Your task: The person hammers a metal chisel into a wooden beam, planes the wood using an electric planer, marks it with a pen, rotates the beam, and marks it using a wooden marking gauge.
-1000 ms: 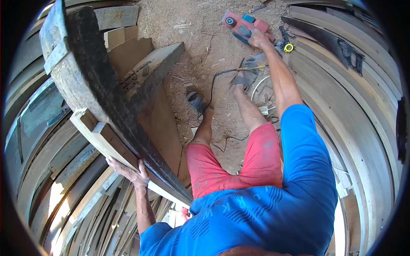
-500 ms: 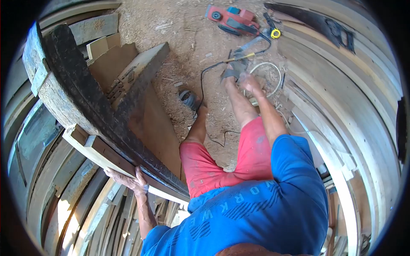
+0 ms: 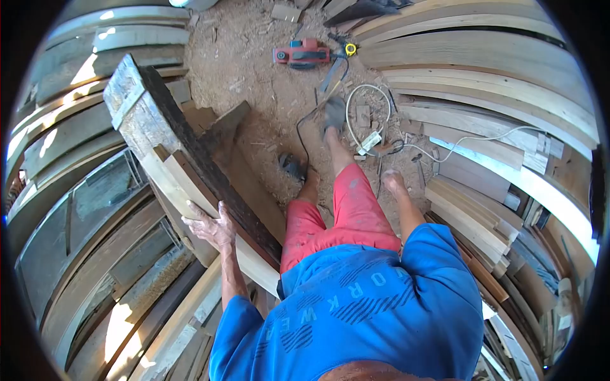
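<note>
My left hand (image 3: 213, 228) grips a pale wooden board (image 3: 166, 184), its thumb and fingers spread across the width. The board lies lengthwise along a thick, dark-faced timber beam (image 3: 143, 117) on my left. A narrower wood strip (image 3: 189, 180) sits on the board, beside the beam's dark face. My right hand (image 3: 394, 181) hangs low by my right thigh, above the floor. Its fingers point away from me and are too small to make out. A white extension socket (image 3: 369, 143) with a looped white cord lies on the ground ahead of that hand.
A red electric planer (image 3: 302, 54) rests on the shaving-strewn floor (image 3: 248, 57), a yellow tape measure (image 3: 351, 49) beside it. Its dark cable runs past my feet. Stacked planks (image 3: 470, 57) line the right side; more boards (image 3: 82, 235) lie on the left.
My right hand has drawn back from near my right foot toward my thigh. My left hand stays on the board. The view has shifted, showing more of the right-hand floor and the socket.
</note>
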Tool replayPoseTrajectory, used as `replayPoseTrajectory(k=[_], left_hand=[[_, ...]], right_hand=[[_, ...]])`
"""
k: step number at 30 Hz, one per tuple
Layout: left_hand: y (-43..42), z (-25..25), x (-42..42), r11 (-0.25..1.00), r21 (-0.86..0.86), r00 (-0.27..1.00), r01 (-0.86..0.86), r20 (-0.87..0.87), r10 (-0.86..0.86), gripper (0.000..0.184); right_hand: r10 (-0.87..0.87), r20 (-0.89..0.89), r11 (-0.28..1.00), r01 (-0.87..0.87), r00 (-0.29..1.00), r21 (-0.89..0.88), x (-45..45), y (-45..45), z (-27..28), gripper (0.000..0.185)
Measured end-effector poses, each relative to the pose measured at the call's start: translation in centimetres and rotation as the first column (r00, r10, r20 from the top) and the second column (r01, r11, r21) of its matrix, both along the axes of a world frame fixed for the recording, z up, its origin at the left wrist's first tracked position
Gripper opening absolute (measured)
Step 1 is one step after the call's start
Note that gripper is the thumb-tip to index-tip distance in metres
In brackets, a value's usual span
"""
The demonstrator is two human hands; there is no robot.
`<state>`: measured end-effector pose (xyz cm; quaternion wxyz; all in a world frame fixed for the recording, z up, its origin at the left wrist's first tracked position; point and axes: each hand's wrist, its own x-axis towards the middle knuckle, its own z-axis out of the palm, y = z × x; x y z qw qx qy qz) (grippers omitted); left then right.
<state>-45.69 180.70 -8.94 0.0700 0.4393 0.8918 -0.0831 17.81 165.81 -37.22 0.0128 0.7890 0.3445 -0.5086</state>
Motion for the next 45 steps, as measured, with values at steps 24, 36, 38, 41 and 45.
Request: replayPoseTrajectory(k=[24,36,38,41,45], left_hand=[[0.0,-2.4,0.7,0.900,0.296,0.863,-0.319,0.483,0.147,0.090],[1.7,-1.5,3.0,0.929,0.241,0.936,-0.280,0.283,0.209,0.090],[-0.5,-1.4,0.5,0.987,0.112,0.993,-0.116,0.037,0.113,0.095],[0.2,-1.2,-0.5,0.986,0.156,0.997,0.067,0.037,-0.073,0.113],[0.8,-0.7,0.7,0.992,0.125,0.998,-0.024,-0.049,0.030,0.113]], right_hand=[[0.329,0.572,0.942,-0.225,0.751,-0.247,11.9,28.3,-29.5,0.045],[0.315,0.525,0.949,-0.277,0.791,-0.151,8.5,26.0,-22.1,0.053],[0.336,0.460,0.924,-0.383,0.822,0.010,4.6,27.2,-17.5,0.047],[0.296,0.406,0.871,-0.419,0.864,0.257,-2.0,30.0,-12.6,0.056],[0.016,-0.400,0.904,0.158,0.916,0.398,-21.9,35.5,5.9,0.028]])
